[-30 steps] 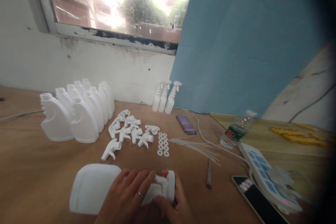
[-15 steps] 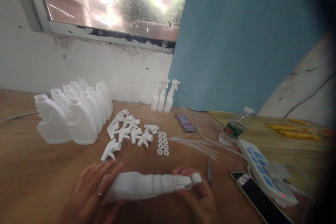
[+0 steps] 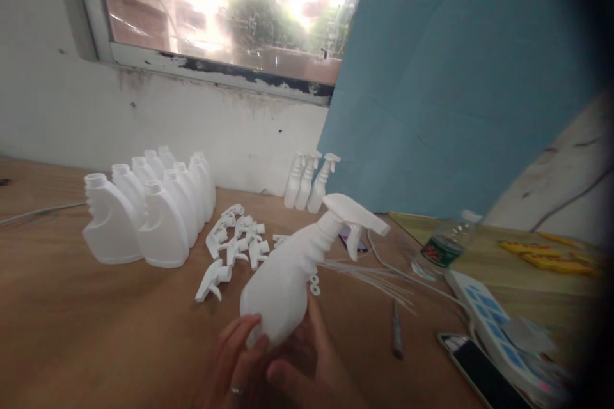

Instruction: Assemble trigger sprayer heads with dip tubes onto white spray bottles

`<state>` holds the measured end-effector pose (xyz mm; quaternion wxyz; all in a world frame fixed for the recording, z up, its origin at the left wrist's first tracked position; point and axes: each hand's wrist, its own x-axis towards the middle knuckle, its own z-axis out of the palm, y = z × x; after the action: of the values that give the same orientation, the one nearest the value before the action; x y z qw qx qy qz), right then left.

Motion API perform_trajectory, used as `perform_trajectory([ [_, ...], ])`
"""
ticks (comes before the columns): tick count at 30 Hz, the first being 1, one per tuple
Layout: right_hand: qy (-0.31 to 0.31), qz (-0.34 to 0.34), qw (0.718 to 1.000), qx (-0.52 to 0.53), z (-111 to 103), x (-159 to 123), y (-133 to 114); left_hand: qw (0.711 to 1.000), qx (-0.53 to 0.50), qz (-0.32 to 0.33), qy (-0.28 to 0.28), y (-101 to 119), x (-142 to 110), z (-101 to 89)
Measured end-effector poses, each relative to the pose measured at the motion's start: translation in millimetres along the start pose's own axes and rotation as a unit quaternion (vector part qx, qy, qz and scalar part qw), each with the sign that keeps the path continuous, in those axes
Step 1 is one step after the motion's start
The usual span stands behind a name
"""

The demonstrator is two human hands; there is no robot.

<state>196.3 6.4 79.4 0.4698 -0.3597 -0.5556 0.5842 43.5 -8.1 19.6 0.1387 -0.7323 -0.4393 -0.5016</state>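
A white spray bottle [image 3: 281, 287] with its trigger head fitted leans to the right above the table, its nozzle toward the right. My left hand [image 3: 242, 358], with a ring on one finger, is closed against the lower left of the bottle. My right hand [image 3: 321, 354] grips the bottle's lower right side; some of its fingers are hidden behind it. Just beyond lie several loose white trigger heads [image 3: 213, 280]. White ring washers [image 3: 314, 287] and thin clear tubes [image 3: 369, 275] are partly covered by the bottle.
Open-necked white bottles [image 3: 165, 230] stand in rows at the left. Three finished spray bottles [image 3: 316, 192] stand by the wall. To the right are a water bottle [image 3: 444, 246], a power strip [image 3: 484, 310], a phone [image 3: 484, 367] and a pen-like tool [image 3: 397, 332].
The spray bottle has gone from lying sideways to tilted upright. My right hand has left the trigger head for the bottle's lower part. The view has shifted slightly.
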Motion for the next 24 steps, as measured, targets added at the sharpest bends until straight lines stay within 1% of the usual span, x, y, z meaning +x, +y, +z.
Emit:
perform_trajectory([
  [2, 0.042, -0.009, 0.996, -0.080, -2.1, 16.5, -4.5, 1.000, -0.012, -0.005, -0.019, 2.4, 7.8, 1.3],
  [3, 0.072, -0.022, 0.989, -0.124, -6.2, 28.7, -6.5, 0.999, -0.017, -0.016, -0.027, 0.8, 11.6, 1.3],
  [4, 0.088, -0.043, 0.982, -0.159, -12.2, 43.7, -8.4, 0.999, -0.018, -0.030, -0.032, -3.0, 15.0, 0.8],
  [5, 0.084, -0.066, 0.977, -0.184, -19.6, 61.3, -10.1, 0.998, -0.014, -0.043, -0.032, -9.2, 17.6, -0.1],
  [8, 0.098, -0.131, 0.953, -0.256, -46.3, 127.0, -13.8, 0.996, 0.044, -0.069, -0.021, -39.7, 18.2, -5.5],
  [10, 0.130, -0.151, 0.922, -0.332, -62.5, 175.3, -14.2, 0.992, 0.087, -0.083, -0.024, -64.5, 11.5, -10.2],
  [12, 0.158, -0.160, 0.888, -0.401, -73.4, 220.1, -12.7, 0.988, 0.118, -0.093, -0.041, -86.9, 0.0, -13.1],
  [14, 0.185, -0.134, 0.854, -0.467, -78.2, 256.8, -9.6, 0.984, 0.138, -0.098, -0.048, -103.8, -13.0, -12.6],
  [17, 0.202, -0.106, 0.838, -0.497, -77.8, 294.7, -1.1, 0.983, 0.143, -0.101, -0.053, -116.4, -26.4, -7.5],
  [20, 0.211, -0.076, 0.828, -0.515, -75.9, 318.5, 11.5, 0.983, 0.134, -0.095, -0.082, -117.3, -28.4, -3.2],
  [24, 0.217, -0.036, 0.811, -0.542, -77.9, 341.1, 27.3, 0.976, 0.150, -0.077, -0.140, -113.1, -29.4, 2.1],
])
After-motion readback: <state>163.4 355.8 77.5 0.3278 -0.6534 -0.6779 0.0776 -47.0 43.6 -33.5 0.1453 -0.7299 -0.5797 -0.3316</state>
